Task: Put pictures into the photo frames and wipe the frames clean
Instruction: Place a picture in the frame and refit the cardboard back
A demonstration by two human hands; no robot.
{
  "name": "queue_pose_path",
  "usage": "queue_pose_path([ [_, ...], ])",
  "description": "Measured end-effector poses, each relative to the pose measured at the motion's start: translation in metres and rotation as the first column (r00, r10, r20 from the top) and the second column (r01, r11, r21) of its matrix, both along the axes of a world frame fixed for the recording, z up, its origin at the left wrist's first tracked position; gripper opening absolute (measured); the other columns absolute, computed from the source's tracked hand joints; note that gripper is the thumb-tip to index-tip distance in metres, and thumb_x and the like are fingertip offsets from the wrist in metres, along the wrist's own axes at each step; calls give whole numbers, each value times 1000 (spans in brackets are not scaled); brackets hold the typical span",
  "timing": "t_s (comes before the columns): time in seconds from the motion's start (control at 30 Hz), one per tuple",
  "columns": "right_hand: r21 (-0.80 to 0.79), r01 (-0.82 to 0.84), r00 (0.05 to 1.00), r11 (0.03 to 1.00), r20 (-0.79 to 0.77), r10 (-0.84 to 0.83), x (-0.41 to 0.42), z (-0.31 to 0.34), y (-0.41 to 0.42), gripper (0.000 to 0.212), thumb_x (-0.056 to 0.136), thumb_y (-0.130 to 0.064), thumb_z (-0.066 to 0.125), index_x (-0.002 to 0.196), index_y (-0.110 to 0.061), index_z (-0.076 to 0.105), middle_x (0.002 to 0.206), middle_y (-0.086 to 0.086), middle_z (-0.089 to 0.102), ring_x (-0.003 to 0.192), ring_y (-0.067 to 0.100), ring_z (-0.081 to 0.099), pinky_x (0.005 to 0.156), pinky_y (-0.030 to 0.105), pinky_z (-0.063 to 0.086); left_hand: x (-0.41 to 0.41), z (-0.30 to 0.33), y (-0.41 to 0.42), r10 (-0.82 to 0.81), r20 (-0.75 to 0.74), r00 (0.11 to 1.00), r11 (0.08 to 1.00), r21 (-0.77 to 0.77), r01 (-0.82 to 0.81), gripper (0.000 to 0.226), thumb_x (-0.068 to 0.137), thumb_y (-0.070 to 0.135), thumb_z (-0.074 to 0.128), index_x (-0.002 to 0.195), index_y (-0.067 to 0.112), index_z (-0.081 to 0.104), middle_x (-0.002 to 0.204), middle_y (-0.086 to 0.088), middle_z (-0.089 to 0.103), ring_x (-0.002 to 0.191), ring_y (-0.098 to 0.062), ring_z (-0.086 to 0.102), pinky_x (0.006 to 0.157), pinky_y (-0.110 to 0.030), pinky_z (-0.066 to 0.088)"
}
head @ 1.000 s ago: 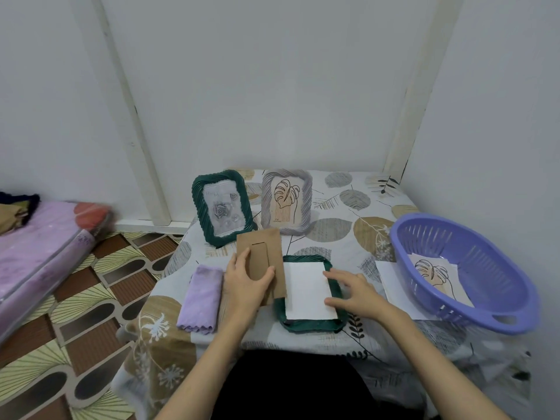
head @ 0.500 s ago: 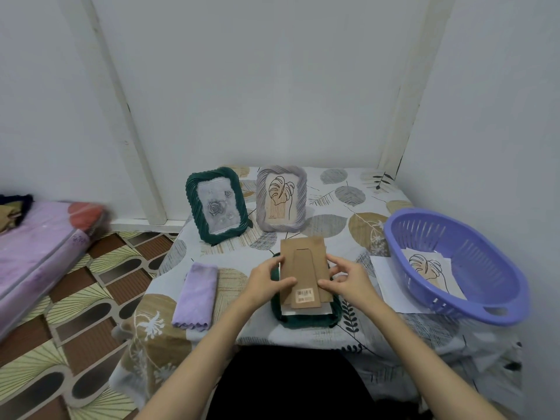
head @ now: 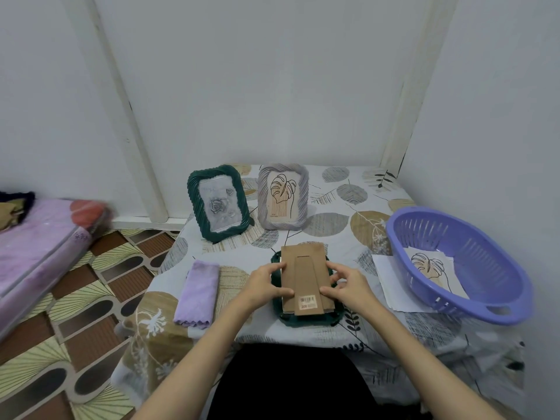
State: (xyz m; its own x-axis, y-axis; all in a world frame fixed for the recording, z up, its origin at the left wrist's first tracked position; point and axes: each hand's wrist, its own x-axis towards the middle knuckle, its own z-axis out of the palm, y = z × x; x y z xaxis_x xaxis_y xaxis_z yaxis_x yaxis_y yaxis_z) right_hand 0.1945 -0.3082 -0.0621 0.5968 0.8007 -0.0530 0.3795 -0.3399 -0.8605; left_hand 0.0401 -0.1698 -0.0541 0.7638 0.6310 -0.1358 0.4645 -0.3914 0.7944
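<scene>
Fingers [head: 283,291] of left hand [head: 263,283] curl onto the left edge of the brown cardboard backing board w/ fold-out stand flap [head: 306,275], thumb on top; fingers of right hand [head: 348,284] pinch its right edge, so both hands grasp the board. Board sits over the dark green ribbed photo frame lying face down [head: 303,319] near the front edge of the table w/ leaf-print cloth [head: 333,225]; a thin white sheet edge shows under the board's bottom, barcode sticker on the flap. Whether the board is fully seated in the frame can't tell, hands cover the sides. Folded lilac cleaning cloth [head: 198,294] lies left of the frame, apart from it, close to the table's left edge. At the back, standing tilted: green ribbed frame w/ grey rose picture [head: 218,203] and, just beside it, grey ribbed frame w/ leaf line drawing [head: 283,197]. Bare cloth between those two and the hands. On the right, purple slotted plastic basket [head: 460,262] w/ a leaf print inside, its near rim overhanging loose white paper sheets [head: 389,278]; how many sheets is hard to tell. Pink mattress [head: 39,244] at far left is blurred and cut off by the frame edge; patterned floor between it and the table.
</scene>
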Motion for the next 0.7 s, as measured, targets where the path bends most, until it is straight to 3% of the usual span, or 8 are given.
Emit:
queue_pose_path([
  [0.2,-17,-4,1000,1000,-1,4,-1,-3,1,72,74,-6,74,137,-11,41,80,5,55,58,12,49,74,32,48,-1,2,-2,0,-30,1000,1000,25,0,80,69,13,78,139,13,39,141,-5,45,131,-21,38,108,-31,30],
  [0.4,-39,-17,1000,999,19,18,1,-4,2,70,74,-5,73,137,-12,42,82,6,55,58,11,47,70,26,45,-2,1,-2,-6,-44,999,998,62,9,81,67,11,79,138,13,41,136,-6,49,127,-18,42,104,-25,30],
  [0.57,-118,-90,994,989,-68,82,6,0,3,82,72,3,73,142,-8,33,83,0,50,58,9,46,63,16,44,-3,2,-3,-12,-51,999,997,73,15,80,68,11,79,138,13,40,136,-5,49,127,-18,42,104,-24,30],
  [0.7,-162,-118,993,980,-29,115,6,3,2,85,70,4,75,142,-7,31,85,-1,49,58,8,49,63,14,45,-3,2,-3,-13,-60,998,996,87,18,81,68,12,79,139,15,40,137,-4,48,127,-18,42,105,-25,29],
])
